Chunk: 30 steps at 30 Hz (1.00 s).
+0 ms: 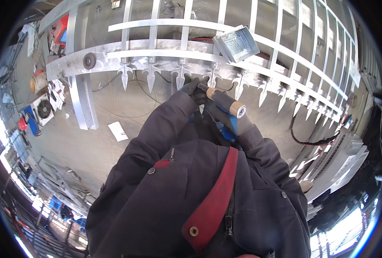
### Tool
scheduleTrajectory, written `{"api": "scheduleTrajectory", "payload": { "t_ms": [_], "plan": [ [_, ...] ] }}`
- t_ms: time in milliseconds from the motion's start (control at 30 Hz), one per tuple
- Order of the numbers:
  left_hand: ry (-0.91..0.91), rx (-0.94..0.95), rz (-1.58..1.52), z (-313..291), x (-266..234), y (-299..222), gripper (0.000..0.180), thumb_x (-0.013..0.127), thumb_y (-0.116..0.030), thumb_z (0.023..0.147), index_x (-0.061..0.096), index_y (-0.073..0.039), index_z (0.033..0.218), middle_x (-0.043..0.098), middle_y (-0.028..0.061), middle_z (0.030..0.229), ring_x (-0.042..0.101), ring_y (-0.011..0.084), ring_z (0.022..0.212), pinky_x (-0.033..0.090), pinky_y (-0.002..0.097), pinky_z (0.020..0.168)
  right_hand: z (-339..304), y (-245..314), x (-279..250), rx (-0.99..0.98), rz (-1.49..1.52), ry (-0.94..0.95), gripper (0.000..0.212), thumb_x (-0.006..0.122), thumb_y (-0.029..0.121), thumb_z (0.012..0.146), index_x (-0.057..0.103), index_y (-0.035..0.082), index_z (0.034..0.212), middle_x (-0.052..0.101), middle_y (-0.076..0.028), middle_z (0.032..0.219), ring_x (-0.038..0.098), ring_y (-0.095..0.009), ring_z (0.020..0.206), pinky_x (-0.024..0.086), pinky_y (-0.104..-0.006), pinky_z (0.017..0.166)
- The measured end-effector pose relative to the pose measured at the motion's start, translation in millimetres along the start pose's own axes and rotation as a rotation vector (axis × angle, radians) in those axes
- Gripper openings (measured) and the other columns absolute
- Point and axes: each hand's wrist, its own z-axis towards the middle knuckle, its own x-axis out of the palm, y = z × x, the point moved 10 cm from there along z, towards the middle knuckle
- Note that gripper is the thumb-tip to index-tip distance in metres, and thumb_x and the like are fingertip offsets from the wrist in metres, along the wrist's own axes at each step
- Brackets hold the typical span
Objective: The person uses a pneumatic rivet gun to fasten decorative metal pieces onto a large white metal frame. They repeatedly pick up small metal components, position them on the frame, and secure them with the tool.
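Overall, grey floor (126,103) spread beneath a pale metal fence panel (173,23) that ran across the upper half of the view, its bars pointing away from the person and its near edge curving in the wide lens. A flat metal beam (68,63) crossed under the panel at left. Above and to the right of the hands, a grey box-shaped object (236,44) sat on the rails, limiting room on that side; nearer the body, open floor showed on both sides of the forearms. A black-and-tan cylindrical tool (225,102) lay at the hands, slanting from a narrow end at upper left to a blunt end at lower right. The gloved right hand (219,117) was below its thicker body, mostly hidden, so its grip could not be told. The gloved left hand (194,91), beside the narrow end, had bent fingers; whether they pinched anything was unclear. It was the nearer hand to the panel's spear tips (151,75), reaching between the third and fourth from the left.
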Motion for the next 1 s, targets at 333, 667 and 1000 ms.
{"api": "scheduleTrajectory", "payload": {
  "t_ms": [333,667,1000],
  "plan": [
    [-0.148,0.085,0.135,1,27,-25,0.040,0.072,-0.050,0.100,0.064,-0.011,0.098,0.061,0.0035,0.071,0.055,0.0172,0.057,0.044,0.0348,0.053,-50,-26,-60,-0.577,-0.038,0.032,0.039,0.070,0.005,0.095,0.070,0.011,0.134,0.069,-0.016,0.130,0.075,-0.026,0.105,0.061,-0.0366,0.083],
    [-0.219,0.351,0.534,-8,197,-75,0.056,0.054,-0.049,0.110,0.064,0.004,0.127,0.074,0.0114,0.099,0.068,0.0173,0.077,0.056,0.0321,0.073,-69,-88,-105,-0.325,0.050,-0.004,0.024,0.068,0.007,0.097,0.072,0.006,0.120,0.071,-0.010,0.097,0.071,-0.021,0.079,0.057,-0.0335,0.069],
    [-0.424,0.182,0.813,2,44,-5,0.041,0.061,-0.035,0.109,0.069,0.000,0.128,0.075,0.0099,0.106,0.069,0.0165,0.088,0.056,0.0311,0.081,-62,-142,-115,-0.131,0.515,0.005,0.037,0.060,0.015,0.108,0.059,0.003,0.143,0.069,-0.011,0.128,0.072,-0.021,0.110,0.060,-0.0352,0.092]
  ]
}}
